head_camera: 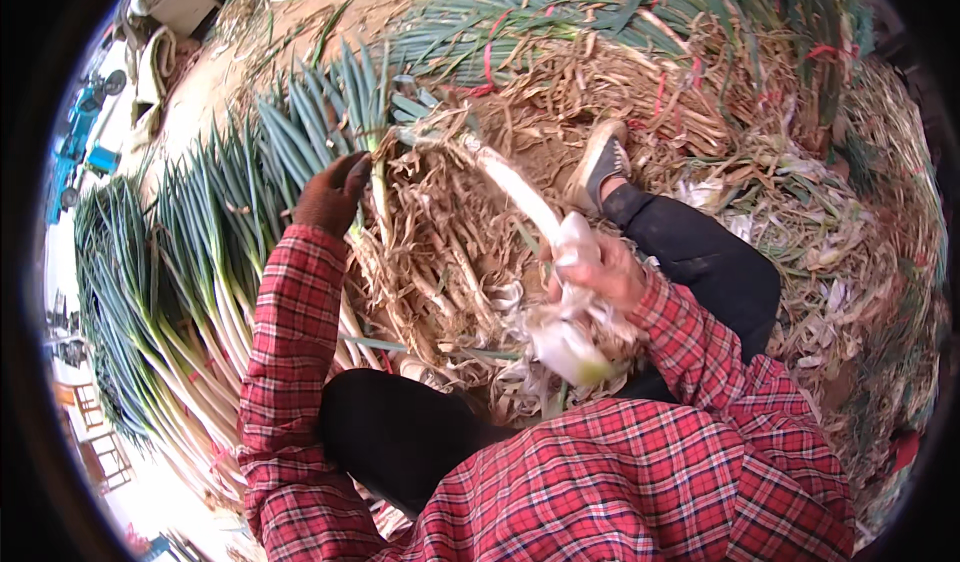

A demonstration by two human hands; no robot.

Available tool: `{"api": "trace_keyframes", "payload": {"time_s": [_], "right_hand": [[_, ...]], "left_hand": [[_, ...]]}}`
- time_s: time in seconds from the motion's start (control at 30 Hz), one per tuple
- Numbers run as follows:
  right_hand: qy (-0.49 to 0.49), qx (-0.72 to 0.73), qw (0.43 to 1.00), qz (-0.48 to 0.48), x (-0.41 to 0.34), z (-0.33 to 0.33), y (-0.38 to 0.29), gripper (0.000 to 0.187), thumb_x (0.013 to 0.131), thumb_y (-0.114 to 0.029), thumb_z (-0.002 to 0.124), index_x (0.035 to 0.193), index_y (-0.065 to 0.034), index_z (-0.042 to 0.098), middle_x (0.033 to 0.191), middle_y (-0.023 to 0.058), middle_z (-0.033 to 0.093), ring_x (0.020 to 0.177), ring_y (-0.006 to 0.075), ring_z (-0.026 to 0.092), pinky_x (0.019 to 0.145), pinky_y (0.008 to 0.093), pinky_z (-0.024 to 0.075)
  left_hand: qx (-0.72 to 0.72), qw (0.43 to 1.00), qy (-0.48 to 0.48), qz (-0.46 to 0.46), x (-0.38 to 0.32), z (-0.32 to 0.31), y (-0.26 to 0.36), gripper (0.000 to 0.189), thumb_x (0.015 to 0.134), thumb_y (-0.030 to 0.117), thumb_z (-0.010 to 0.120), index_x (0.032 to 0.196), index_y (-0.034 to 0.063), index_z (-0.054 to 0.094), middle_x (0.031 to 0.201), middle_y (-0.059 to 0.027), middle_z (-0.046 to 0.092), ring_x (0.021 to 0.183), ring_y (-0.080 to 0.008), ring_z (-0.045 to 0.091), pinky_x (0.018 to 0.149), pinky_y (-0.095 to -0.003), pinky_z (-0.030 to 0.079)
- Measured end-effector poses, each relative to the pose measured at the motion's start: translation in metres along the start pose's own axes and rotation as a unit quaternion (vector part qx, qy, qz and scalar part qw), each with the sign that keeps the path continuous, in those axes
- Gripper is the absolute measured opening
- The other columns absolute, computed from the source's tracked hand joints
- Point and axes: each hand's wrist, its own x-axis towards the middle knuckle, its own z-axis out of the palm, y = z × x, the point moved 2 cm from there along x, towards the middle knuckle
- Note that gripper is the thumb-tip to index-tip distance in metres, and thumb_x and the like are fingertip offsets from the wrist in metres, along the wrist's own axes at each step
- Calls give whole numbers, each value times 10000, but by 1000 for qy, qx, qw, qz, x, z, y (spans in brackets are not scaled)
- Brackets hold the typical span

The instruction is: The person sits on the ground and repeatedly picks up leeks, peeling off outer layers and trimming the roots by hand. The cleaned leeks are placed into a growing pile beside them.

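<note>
My right hand (600, 269), bare, is closed around the white lower end of a Welsh onion stalk (510, 179) and loose, pale outer skin. The stalk slants up and left toward its leafy end. Blurred peeled skin (570, 352) hangs below that hand. My left hand (330, 196), in a brown glove, is by the green leaves (367, 104) at the upper left, fingertips beside an upright onion stem (381, 194). Whether its fingers grip anything is hidden. Unpeeled onions with dry brown skins (442, 262) lie between my hands.
Cleaned onions (202, 299) stand in a dense row at left. Bundles tied with red string (487, 56) lie across the top. Discarded skins (817, 247) cover the ground at right. My bent knee (397, 427) and my shoe (600, 161) flank the work area.
</note>
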Motion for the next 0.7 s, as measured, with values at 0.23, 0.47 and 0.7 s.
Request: {"api": "trace_keyframes", "payload": {"time_s": [0.23, 0.47, 0.7], "right_hand": [[83, -382, 886, -248, -111, 16, -2, 592, 765, -191, 708, 1239, 20, 424, 904, 159, 615, 804, 189, 643, 705, 316, 540], [148, -467, 863, -126, -90, -7, 53, 612, 719, -331, 716, 1191, -28, 471, 902, 162, 614, 795, 279, 620, 708, 366, 488], [220, -273, 935, -52, -83, -17, 64, 416, 732, -228, 663, 1061, 11, 578, 791, 110, 634, 719, 187, 607, 661, 329, 469]], "left_hand": [[-573, 762, -292, -82, 27, 119, 112, 599, 888, 534, 466, 1249, 56, 445, 993, -96, 580, 864, -266, 606, 782, -475, 491], [-337, 937, 53, 76, 22, 149, 113, 225, 879, 182, 605, 1051, 40, 570, 983, -69, 610, 832, -139, 565, 713, -264, 463], [-326, 944, -8, 60, -18, 166, 120, 96, 879, 147, 594, 882, 85, 521, 630, 19, 480, 458, -76, 428, 387, -213, 319]]}}
